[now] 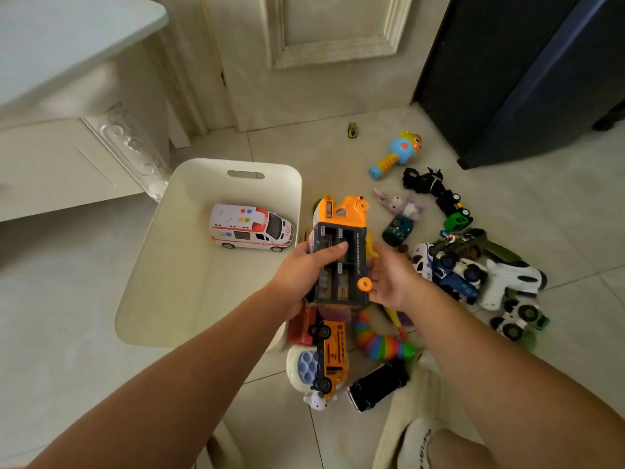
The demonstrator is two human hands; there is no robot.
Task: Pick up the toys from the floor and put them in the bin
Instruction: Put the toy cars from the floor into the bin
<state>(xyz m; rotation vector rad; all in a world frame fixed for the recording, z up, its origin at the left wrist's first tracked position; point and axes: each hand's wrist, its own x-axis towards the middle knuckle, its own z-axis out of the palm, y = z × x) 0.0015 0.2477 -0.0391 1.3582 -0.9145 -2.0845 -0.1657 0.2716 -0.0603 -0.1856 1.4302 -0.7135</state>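
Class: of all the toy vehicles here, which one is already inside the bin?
The white ambulance with red stripes: it alone stands in the bin. The left hand holds the orange truck; the rest lie on the floor.

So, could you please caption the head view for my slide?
Left hand grips an orange toy truck, right hand steadying it, beside a white bin containing a toy ambulance; toys litter the floor.
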